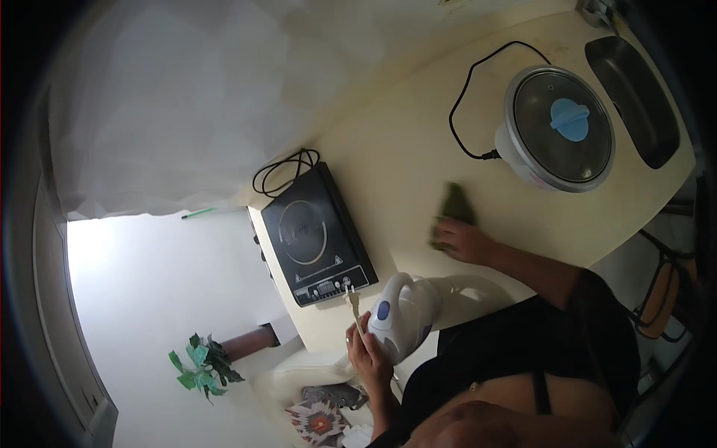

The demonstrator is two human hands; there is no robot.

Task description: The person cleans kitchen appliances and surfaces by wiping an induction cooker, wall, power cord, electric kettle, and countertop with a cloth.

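My left hand (367, 357) is closed around a pale power cord (358, 321), its two-pin plug (351, 296) sticking up above the fingers. Those fingers also lie against a white electric appliance (407, 313) with a loop handle and a blue oval button, at the counter's near edge. I cannot tell whether the hand bears its weight. On the cream counter (403, 149), my right hand (464, 240) presses down with its fingers closed on a green cloth (455, 203). Both hand and cloth are slightly blurred.
A black induction cooktop (314, 231) with a coiled black cord (287, 170) sits on the left. To the right stands a white electric pot (564, 127) with a glass lid, beside a dark sink (635, 101). A chair (661, 299) and a potted plant (202, 366) are nearby.
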